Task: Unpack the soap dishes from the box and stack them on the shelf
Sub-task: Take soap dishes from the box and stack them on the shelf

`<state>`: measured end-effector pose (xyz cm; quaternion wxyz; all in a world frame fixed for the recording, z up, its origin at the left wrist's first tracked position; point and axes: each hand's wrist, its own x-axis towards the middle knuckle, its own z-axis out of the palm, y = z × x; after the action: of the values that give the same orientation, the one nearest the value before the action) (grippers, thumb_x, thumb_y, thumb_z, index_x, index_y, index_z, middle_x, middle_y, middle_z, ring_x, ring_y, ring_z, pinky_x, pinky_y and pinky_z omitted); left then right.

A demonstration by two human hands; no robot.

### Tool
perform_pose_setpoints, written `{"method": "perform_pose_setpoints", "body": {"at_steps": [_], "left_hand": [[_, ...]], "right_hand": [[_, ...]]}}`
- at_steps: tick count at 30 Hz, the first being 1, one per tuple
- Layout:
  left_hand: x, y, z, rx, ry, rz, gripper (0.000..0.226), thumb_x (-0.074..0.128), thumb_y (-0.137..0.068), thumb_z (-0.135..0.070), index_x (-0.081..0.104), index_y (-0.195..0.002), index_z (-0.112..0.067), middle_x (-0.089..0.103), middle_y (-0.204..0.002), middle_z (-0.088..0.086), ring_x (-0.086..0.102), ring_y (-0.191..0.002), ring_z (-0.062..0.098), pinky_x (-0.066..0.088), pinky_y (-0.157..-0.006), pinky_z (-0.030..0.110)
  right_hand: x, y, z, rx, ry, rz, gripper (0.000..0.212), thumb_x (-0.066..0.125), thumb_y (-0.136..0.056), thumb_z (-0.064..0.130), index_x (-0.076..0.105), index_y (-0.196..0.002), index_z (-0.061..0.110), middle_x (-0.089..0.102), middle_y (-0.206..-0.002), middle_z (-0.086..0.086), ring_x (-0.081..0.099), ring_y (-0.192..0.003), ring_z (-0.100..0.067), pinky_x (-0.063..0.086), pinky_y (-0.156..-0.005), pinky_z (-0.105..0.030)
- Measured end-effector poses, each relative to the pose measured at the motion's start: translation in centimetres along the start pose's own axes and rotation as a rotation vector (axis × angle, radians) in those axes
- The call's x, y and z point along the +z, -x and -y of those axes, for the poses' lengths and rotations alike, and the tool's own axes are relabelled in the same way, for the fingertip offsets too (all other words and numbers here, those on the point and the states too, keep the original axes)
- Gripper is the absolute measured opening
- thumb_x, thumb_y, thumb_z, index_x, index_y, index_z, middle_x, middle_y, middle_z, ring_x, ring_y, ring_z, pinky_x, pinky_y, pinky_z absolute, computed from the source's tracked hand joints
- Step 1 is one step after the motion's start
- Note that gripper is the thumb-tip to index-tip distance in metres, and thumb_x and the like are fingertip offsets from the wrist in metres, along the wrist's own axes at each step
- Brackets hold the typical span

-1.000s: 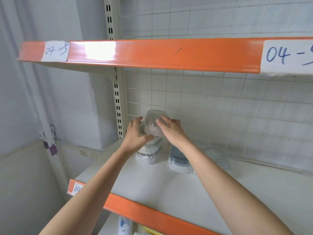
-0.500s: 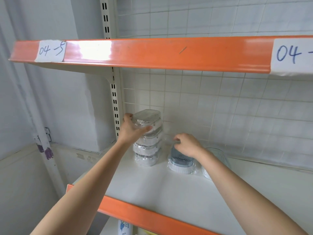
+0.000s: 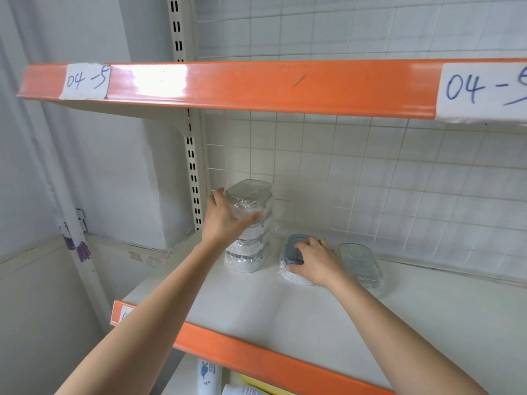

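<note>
Stack of wrapped soap dishes [image 3: 251,226] stood at far left of the shelf [image 3: 285,309], close to the back grid wall [image 3: 370,189]. Left hand [image 3: 225,220] held the top dish [image 3: 248,195], fingers and thumb curled round its near side. Just right of the stack, right hand [image 3: 313,260] lay over a grey dish [image 3: 293,249], thumb hooked at its near edge, w/ fingers bent onto the ribbed top; it gripped that dish. Long axis ran front to back. Probably goes onto the stack next, to the left and up; right hand nearer. Clear dish [image 3: 360,263] sat just beside it. Box not in view; stack count hard to tell thru wrap.
</note>
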<state>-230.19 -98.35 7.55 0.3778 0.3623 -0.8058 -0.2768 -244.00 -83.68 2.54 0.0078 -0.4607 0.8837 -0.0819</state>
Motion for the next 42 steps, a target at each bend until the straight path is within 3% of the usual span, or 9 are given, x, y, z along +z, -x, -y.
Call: {"method": "perform_pose_setpoints", "body": {"at_steps": [7, 13, 16, 21, 25, 29, 33, 39, 42], "left_hand": [[-1.7, 3.2, 0.7, -0.013, -0.067, -0.123, 0.065, 0.066, -0.082, -0.039, 0.035, -0.128, -0.005, 0.039, -0.129, 0.014, 0.041, -0.121, 0.031, 0.035, -0.097, 0.037], [-3.6, 8.9, 0.7, -0.083, 0.018, -0.186, 0.039, 0.065, -0.085, -0.026, 0.051, -0.116, -0.006, 0.055, -0.116, 0.011, 0.056, -0.103, 0.024, 0.042, -0.086, 0.032], [-4.4, 13.9, 0.2, -0.207, 0.128, -0.249, 0.032, 0.065, -0.085, -0.022, 0.055, -0.114, -0.010, 0.061, -0.110, 0.006, 0.058, -0.094, 0.016, 0.043, -0.083, 0.028], [-5.6, 24.3, -0.4, -0.370, 0.247, -0.352, 0.022, 0.062, -0.088, -0.019, 0.059, -0.110, -0.016, 0.064, -0.102, -0.001, 0.060, -0.091, 0.010, 0.049, -0.084, 0.031], [-6.5, 32.0, 0.2, -0.540, 0.286, -0.468, 0.008, 0.061, -0.088, -0.021, 0.060, -0.094, -0.026, 0.064, -0.093, -0.006, 0.061, -0.092, 0.017, 0.047, -0.082, 0.030], [-8.9, 37.6, 0.7, -0.644, 0.253, -0.526, 0.011, 0.061, -0.089, -0.016, 0.059, -0.088, -0.027, 0.064, -0.094, 0.001, 0.062, -0.097, 0.022, 0.050, -0.089, 0.039], [-12.5, 41.3, 0.2, -0.684, 0.201, -0.673, 0.012, 0.062, -0.088, -0.014, 0.061, -0.086, -0.025, 0.066, -0.091, 0.004, 0.063, -0.094, 0.024, 0.050, -0.087, 0.040], [-17.8, 46.3, -0.6, -0.724, 0.087, -0.854, 0.007, 0.063, -0.088, -0.017, 0.063, -0.093, -0.021, 0.068, -0.093, -0.001, 0.064, -0.090, 0.014, 0.051, -0.084, 0.032], [-20.9, 49.4, -0.7, -0.752, 0.050, -0.939, 0.005, 0.063, -0.088, -0.020, 0.063, -0.093, -0.023, 0.067, -0.095, -0.002, 0.063, -0.092, 0.015, 0.051, -0.079, 0.029]], "right_hand": [[-0.5, 1.3, -1.1, 0.033, -0.261, -0.177, 0.045, 0.049, -0.093, 0.039, 0.049, -0.132, 0.017, 0.049, -0.134, -0.007, 0.041, -0.126, -0.027, 0.038, -0.100, -0.035], [-1.9, 5.4, -2.1, 0.071, -0.876, -0.290, 0.026, 0.054, -0.092, 0.026, 0.061, -0.113, 0.012, 0.063, -0.107, -0.002, 0.057, -0.097, -0.015, 0.040, -0.081, -0.024], [-2.1, 9.0, -2.4, 0.055, -1.141, -0.275, 0.013, 0.055, -0.092, 0.027, 0.063, -0.101, 0.020, 0.065, -0.101, 0.002, 0.061, -0.098, -0.015, 0.046, -0.084, -0.030], [-0.6, 16.5, -2.9, -0.045, -1.400, -0.125, 0.009, 0.054, -0.093, 0.026, 0.063, -0.092, 0.027, 0.068, -0.099, 0.001, 0.067, -0.089, -0.011, 0.053, -0.079, -0.031], [2.2, 21.0, -2.1, -0.142, -1.390, 0.086, 0.009, 0.057, -0.091, 0.026, 0.065, -0.093, 0.027, 0.070, -0.095, 0.004, 0.067, -0.090, -0.011, 0.052, -0.079, -0.030], [5.2, 23.4, 0.1, -0.199, -1.346, 0.270, 0.009, 0.056, -0.093, 0.022, 0.064, -0.093, 0.027, 0.069, -0.095, 0.003, 0.065, -0.095, -0.017, 0.050, -0.078, -0.029], [5.9, 24.7, 3.6, -0.284, -1.302, 0.378, 0.009, 0.056, -0.092, 0.022, 0.064, -0.090, 0.026, 0.070, -0.089, 0.003, 0.067, -0.088, -0.013, 0.054, -0.083, -0.038], [6.0, 27.0, 11.2, -0.448, -1.312, 0.537, 0.012, 0.054, -0.092, 0.018, 0.063, -0.090, 0.026, 0.069, -0.091, 0.002, 0.065, -0.077, -0.004, 0.049, -0.066, -0.022], [6.3, 28.9, 15.7, -0.528, -1.293, 0.628, 0.012, 0.054, -0.092, 0.018, 0.062, -0.091, 0.026, 0.069, -0.090, 0.002, 0.066, -0.081, -0.010, 0.051, -0.069, -0.025]]}}
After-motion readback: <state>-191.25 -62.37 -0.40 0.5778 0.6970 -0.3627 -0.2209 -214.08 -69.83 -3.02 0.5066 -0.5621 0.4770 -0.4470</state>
